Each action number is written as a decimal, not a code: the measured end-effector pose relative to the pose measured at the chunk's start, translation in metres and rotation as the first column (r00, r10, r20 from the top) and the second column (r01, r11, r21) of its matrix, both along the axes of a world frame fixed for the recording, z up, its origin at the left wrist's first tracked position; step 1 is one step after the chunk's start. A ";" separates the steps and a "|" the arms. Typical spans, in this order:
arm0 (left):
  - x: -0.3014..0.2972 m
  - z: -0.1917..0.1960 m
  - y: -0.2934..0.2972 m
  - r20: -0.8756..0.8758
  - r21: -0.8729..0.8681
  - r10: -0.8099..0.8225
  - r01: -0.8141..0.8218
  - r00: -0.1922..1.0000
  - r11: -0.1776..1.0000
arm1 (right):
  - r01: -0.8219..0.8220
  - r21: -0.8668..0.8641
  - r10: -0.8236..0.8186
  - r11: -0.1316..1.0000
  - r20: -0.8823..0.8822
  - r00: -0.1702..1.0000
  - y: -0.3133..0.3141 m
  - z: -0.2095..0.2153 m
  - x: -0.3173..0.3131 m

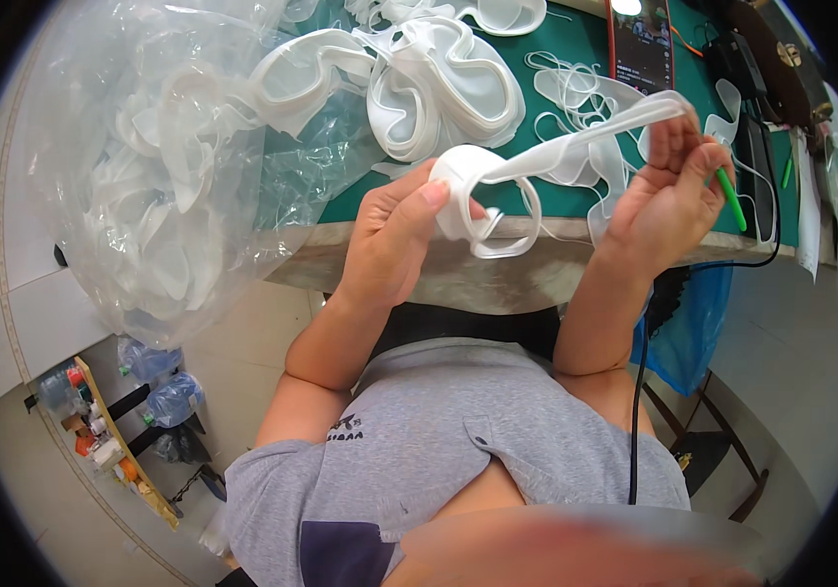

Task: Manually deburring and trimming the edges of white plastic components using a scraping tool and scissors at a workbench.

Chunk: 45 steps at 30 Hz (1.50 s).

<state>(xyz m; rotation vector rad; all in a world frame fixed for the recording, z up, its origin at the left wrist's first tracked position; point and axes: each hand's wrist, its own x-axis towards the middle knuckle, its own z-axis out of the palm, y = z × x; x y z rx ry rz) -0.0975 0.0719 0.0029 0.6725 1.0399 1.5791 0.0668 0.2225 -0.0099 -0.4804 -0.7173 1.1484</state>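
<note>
My left hand (386, 233) pinches a white, soft-looking goggle-shaped piece (458, 186) between thumb and fingers, above the table's near edge. One side of the piece hangs as an open loop. A long pale band runs from it up to the right, its far end at the fingertips of my right hand (668, 205). A slim green stick-like tool (731, 201) is also held in that hand, pointing down past the thumb; its working end is hidden. Beyond my left hand lies a stack of similar white goggle-shaped pieces (443, 83).
A large clear plastic bag (159, 176) of white pieces covers the left side. Thin white trimmings (580, 93) lie on the green tabletop (340, 201). A phone (641, 44) stands at the back right. A black cable (641, 391) hangs by my right arm, near a blue bag (690, 328).
</note>
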 end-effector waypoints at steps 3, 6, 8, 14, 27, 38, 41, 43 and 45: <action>0.000 0.005 0.002 0.046 -0.030 -0.095 0.097 0.994 0.995 | 0.041 -0.022 -0.042 0.999 -0.056 0.998 0.015 0.003 0.017; 0.001 0.002 0.002 0.243 -0.042 -0.125 0.139 0.962 0.989 | -0.090 -0.098 0.120 0.991 0.366 0.923 -0.003 0.017 -0.001; 0.001 0.001 0.004 0.283 -0.035 -0.023 0.034 0.959 0.999 | -0.182 -0.119 0.217 0.976 0.476 0.852 -0.012 0.019 -0.002; 0.009 0.003 0.010 0.268 -0.045 -0.017 0.030 0.963 0.999 | -0.349 0.291 -0.035 0.891 0.810 0.585 -0.032 0.033 -0.007; 0.003 0.003 0.017 0.362 0.087 -0.128 0.103 0.924 0.991 | -0.186 0.293 -0.075 0.938 0.694 0.716 -0.032 0.004 -0.018; -0.014 0.002 0.018 0.612 0.109 -0.054 -0.017 0.789 0.994 | 0.098 0.339 -0.331 0.935 0.745 0.579 -0.008 0.015 -0.005; -0.015 0.008 0.019 0.782 0.219 -0.174 -0.002 0.598 0.976 | -0.106 0.373 -0.139 0.922 0.573 0.808 -0.011 0.001 0.011; -0.011 0.015 0.020 0.706 0.213 -0.161 0.009 0.690 0.977 | -0.341 0.344 0.067 0.875 0.612 0.788 -0.012 0.000 0.022; -0.007 0.017 0.021 0.664 0.189 -0.114 -0.018 0.739 0.982 | -0.283 0.186 0.073 0.941 0.704 0.706 -0.020 0.006 0.012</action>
